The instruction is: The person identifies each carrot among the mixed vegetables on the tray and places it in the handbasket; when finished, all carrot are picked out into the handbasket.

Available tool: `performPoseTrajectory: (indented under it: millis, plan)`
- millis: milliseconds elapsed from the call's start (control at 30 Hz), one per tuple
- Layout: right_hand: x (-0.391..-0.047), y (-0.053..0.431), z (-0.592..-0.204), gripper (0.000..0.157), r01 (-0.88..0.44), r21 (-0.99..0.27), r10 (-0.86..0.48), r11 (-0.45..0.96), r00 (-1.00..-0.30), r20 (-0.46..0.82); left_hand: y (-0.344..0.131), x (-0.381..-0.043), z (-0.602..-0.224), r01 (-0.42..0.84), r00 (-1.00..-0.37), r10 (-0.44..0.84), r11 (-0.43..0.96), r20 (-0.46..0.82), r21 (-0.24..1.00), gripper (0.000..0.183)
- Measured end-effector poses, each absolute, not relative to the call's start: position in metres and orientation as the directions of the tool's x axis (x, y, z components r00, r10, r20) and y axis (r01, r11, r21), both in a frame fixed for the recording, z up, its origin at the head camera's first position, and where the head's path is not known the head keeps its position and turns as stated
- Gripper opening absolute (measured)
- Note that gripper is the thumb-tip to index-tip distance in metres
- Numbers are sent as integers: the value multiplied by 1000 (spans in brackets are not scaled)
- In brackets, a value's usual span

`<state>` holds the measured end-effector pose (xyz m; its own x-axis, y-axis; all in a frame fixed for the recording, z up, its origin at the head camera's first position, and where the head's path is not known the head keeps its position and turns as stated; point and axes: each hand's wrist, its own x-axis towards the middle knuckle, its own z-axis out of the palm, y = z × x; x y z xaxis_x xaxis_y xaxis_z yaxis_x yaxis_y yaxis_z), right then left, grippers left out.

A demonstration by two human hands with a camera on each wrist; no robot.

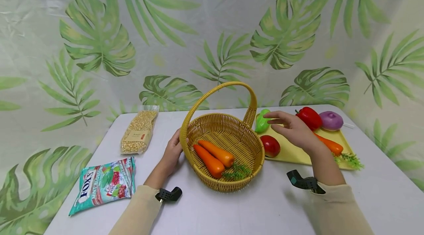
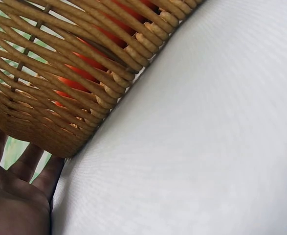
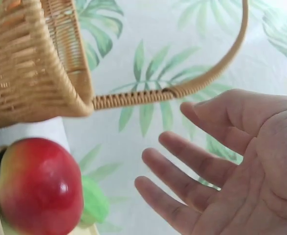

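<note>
A wicker basket [image 1: 228,117] with a tall arched handle stands on the table, two orange carrots [image 1: 212,157] with green leafy tops inside it. My left hand [image 1: 173,151] holds the basket's left side, a fingertip showing at the rim beside the handle's base. The left wrist view shows its fingers [image 2: 23,164] against the outer weave, their tips hidden. Holding nothing, my right hand [image 1: 294,130] hovers over the yellow tray [image 1: 288,154], fingers spread and slightly bent. Nearest to it are a red apple-like fruit [image 1: 270,146] and a green vegetable [image 1: 262,121].
The tray also bears a red bell pepper [image 1: 309,118], a purple onion [image 1: 331,120] and another carrot [image 1: 331,144] with greens. To the left lie a clear bag of pale kernels [image 1: 139,130] and a teal candy bag [image 1: 104,183]. A leaf-patterned cloth hangs behind the table.
</note>
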<state>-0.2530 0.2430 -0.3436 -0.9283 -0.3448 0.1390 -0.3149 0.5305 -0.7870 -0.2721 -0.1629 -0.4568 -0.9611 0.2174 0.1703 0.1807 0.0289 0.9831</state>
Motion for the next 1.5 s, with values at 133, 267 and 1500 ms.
performPoseTrajectory:
  millis: [133,267,1500]
  plan:
    - [-253,252,-346,39,-281,-791,-327,544,-939,109,-162,-272,-456,180,-961,220,30,169,983,50]
    - [-255,259,-350,41,-265,-799,-322,540,-942,95,-162,-272,-456,185,-960,217,31,174,982,49]
    - [-263,311,-377,52,-158,-693,-267,703,-962,-52,-163,-275,-461,185,-960,218,17,177,983,48]
